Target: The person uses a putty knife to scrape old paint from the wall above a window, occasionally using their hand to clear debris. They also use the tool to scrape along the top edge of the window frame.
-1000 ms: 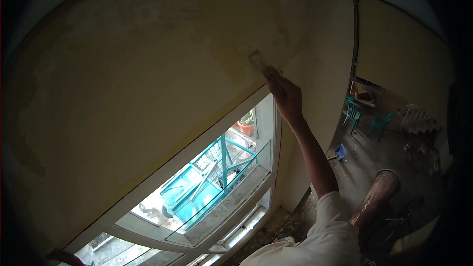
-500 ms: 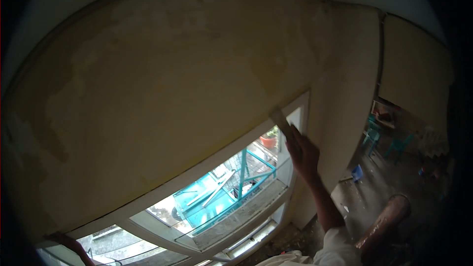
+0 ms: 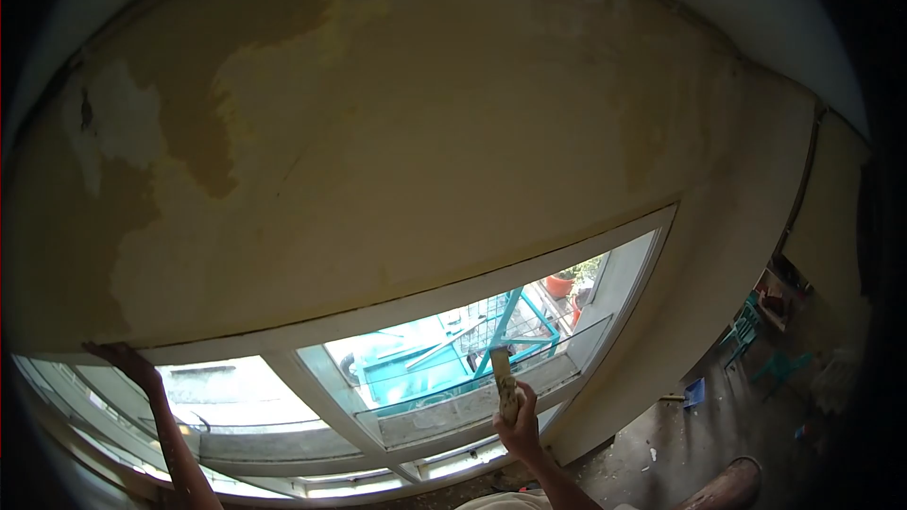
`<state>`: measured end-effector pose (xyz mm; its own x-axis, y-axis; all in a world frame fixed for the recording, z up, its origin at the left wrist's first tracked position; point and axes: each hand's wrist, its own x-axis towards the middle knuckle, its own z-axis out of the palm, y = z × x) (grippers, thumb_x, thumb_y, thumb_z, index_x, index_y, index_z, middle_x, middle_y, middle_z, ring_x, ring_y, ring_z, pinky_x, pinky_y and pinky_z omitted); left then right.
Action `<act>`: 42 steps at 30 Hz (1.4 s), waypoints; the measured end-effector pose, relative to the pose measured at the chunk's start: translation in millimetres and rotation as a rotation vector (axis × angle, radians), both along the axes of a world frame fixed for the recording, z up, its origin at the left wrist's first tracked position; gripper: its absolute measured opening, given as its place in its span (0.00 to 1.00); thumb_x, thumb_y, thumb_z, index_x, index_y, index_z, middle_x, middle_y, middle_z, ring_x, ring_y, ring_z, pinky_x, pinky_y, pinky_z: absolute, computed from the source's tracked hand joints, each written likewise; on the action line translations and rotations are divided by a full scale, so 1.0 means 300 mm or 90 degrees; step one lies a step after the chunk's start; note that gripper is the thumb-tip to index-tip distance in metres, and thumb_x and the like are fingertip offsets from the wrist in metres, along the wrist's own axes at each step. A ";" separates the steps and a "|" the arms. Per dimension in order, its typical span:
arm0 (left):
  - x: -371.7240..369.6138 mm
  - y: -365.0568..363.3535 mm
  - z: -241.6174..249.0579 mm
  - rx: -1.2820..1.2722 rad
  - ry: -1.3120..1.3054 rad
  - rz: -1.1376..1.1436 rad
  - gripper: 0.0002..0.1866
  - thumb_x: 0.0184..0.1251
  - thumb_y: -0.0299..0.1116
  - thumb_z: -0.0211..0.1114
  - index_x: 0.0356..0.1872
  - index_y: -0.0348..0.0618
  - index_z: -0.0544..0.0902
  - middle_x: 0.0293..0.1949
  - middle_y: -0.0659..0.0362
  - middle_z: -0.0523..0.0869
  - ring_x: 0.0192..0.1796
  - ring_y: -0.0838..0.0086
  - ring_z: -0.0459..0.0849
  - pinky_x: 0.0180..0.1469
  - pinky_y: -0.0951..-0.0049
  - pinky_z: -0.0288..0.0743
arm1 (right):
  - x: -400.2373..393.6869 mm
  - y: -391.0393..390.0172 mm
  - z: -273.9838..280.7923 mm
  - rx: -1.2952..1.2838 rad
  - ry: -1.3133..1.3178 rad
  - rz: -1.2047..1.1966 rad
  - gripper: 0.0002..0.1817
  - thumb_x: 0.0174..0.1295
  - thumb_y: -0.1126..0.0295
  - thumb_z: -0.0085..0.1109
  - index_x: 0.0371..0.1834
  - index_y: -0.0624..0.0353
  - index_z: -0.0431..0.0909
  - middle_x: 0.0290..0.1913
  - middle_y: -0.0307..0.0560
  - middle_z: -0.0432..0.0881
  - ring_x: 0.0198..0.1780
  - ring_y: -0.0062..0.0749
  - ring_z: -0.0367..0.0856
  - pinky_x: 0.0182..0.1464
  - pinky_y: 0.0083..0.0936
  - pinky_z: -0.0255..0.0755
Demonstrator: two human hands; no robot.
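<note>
My right hand [image 3: 517, 420] is closed around the mottled handle of a scraper [image 3: 504, 373], whose flat, yellowish end points up. Hand and scraper are in front of the window [image 3: 444, 349], a little below its top frame, and the scraper stands apart from the wall. At the far left, my left hand [image 3: 125, 361] rests against the top of the white window frame [image 3: 222, 344], fingers stretched out along it. Above the frame rises the wall [image 3: 397, 170], patchy with tan, yellow and whitish areas.
Through the glass show a turquoise metal frame [image 3: 505, 316] and orange plant pots [image 3: 559, 285]. Below right on the floor are a blue dustpan [image 3: 695, 394], green chairs [image 3: 744, 326] and a brown, rounded object [image 3: 732, 484]. A dark pipe or cable [image 3: 805, 175] runs down the wall.
My right hand has brought the scraper down, away from the wall above the frame to in front of the glass. My left hand stays at the frame. The view has shifted left and up.
</note>
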<state>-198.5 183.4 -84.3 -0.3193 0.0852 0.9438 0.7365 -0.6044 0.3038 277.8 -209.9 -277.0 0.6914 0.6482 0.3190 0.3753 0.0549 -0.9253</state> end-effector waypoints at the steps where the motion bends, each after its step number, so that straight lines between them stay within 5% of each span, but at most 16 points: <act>1: 0.007 -0.013 0.016 -0.005 0.022 0.028 0.42 0.72 0.60 0.37 0.72 0.38 0.38 0.74 0.44 0.36 0.76 0.55 0.36 0.74 0.56 0.34 | 0.007 0.021 0.012 0.055 0.018 -0.003 0.35 0.54 0.72 0.60 0.65 0.58 0.54 0.44 0.59 0.77 0.40 0.46 0.82 0.42 0.35 0.75; 5: 0.036 -0.030 0.026 -0.019 -0.035 -0.006 0.42 0.70 0.63 0.35 0.73 0.43 0.38 0.73 0.43 0.36 0.75 0.52 0.36 0.74 0.51 0.35 | 0.010 0.037 0.217 0.247 -0.311 -0.109 0.25 0.53 0.71 0.66 0.55 0.65 0.73 0.46 0.59 0.80 0.44 0.46 0.82 0.47 0.34 0.75; 7: 0.045 -0.052 0.039 -0.024 -0.070 -0.018 0.43 0.69 0.64 0.36 0.73 0.43 0.38 0.73 0.43 0.37 0.75 0.52 0.37 0.74 0.50 0.37 | 0.019 0.030 0.328 0.276 -0.294 -0.153 0.25 0.52 0.72 0.66 0.54 0.67 0.73 0.44 0.58 0.81 0.43 0.44 0.82 0.47 0.33 0.75; 12: 0.049 -0.046 0.035 -0.014 -0.043 0.004 0.41 0.70 0.62 0.35 0.73 0.42 0.39 0.74 0.45 0.37 0.75 0.53 0.36 0.74 0.52 0.34 | 0.105 0.019 0.897 0.318 -0.555 -0.177 0.22 0.57 0.78 0.60 0.58 0.63 0.74 0.37 0.51 0.80 0.39 0.33 0.80 0.41 0.26 0.74; 18: 0.042 -0.041 0.023 -0.010 -0.049 -0.008 0.41 0.70 0.62 0.36 0.73 0.44 0.40 0.74 0.45 0.38 0.75 0.52 0.38 0.74 0.50 0.37 | 0.085 0.127 1.292 0.320 -0.767 -0.325 0.21 0.60 0.70 0.59 0.58 0.52 0.75 0.28 0.45 0.80 0.26 0.33 0.80 0.29 0.27 0.73; 20: 0.042 -0.041 0.025 0.002 -0.034 0.018 0.40 0.71 0.61 0.36 0.73 0.44 0.41 0.74 0.46 0.38 0.75 0.53 0.38 0.74 0.50 0.37 | 0.057 0.135 1.344 0.340 -0.795 -0.353 0.21 0.59 0.70 0.59 0.57 0.51 0.75 0.27 0.44 0.80 0.25 0.34 0.81 0.29 0.28 0.73; 22: 0.044 -0.048 0.024 -0.006 -0.042 0.016 0.40 0.71 0.61 0.35 0.73 0.44 0.41 0.74 0.46 0.39 0.75 0.53 0.38 0.74 0.50 0.37 | 0.021 0.116 1.384 0.285 -0.685 -0.271 0.19 0.62 0.71 0.56 0.57 0.55 0.76 0.41 0.52 0.84 0.41 0.35 0.85 0.42 0.25 0.75; 23: 0.047 -0.048 0.030 -0.018 -0.052 0.012 0.40 0.71 0.61 0.35 0.73 0.44 0.41 0.74 0.46 0.39 0.75 0.53 0.38 0.74 0.50 0.37 | 0.024 0.119 1.380 0.293 -0.686 -0.271 0.19 0.62 0.71 0.56 0.57 0.55 0.76 0.41 0.52 0.84 0.41 0.35 0.85 0.42 0.25 0.75; 25: 0.049 -0.046 0.037 -0.004 -0.041 0.027 0.39 0.72 0.60 0.35 0.73 0.43 0.41 0.74 0.46 0.39 0.75 0.54 0.39 0.74 0.52 0.36 | 0.036 0.127 1.352 0.366 -0.760 -0.280 0.18 0.58 0.69 0.60 0.54 0.52 0.77 0.26 0.47 0.80 0.26 0.36 0.82 0.29 0.31 0.74; 38: 0.039 -0.060 0.027 -0.001 -0.061 0.001 0.40 0.71 0.62 0.35 0.73 0.45 0.42 0.74 0.46 0.39 0.75 0.53 0.39 0.74 0.52 0.37 | -0.048 0.186 1.353 0.397 -0.749 -0.268 0.16 0.58 0.68 0.58 0.51 0.53 0.78 0.23 0.49 0.78 0.23 0.38 0.80 0.26 0.35 0.73; 40: 0.039 -0.039 0.023 0.017 -0.039 -0.003 0.40 0.71 0.62 0.35 0.73 0.44 0.42 0.74 0.46 0.39 0.75 0.52 0.39 0.74 0.52 0.36 | -0.073 0.188 1.403 0.344 -0.742 -0.298 0.18 0.60 0.71 0.58 0.54 0.58 0.77 0.41 0.54 0.84 0.38 0.42 0.85 0.41 0.29 0.76; 42: 0.042 -0.030 0.019 0.000 -0.042 -0.010 0.41 0.70 0.63 0.35 0.73 0.44 0.42 0.74 0.46 0.39 0.75 0.53 0.38 0.74 0.52 0.36 | -0.100 0.157 1.423 0.303 -0.733 -0.311 0.18 0.60 0.72 0.58 0.55 0.57 0.77 0.40 0.54 0.84 0.37 0.41 0.85 0.40 0.29 0.76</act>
<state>-186.0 174.2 -78.6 -0.3799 0.0913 0.9205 0.7050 -0.6157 0.3520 247.8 -162.8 150.1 0.0047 0.0771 0.9970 0.9967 -0.0806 0.0015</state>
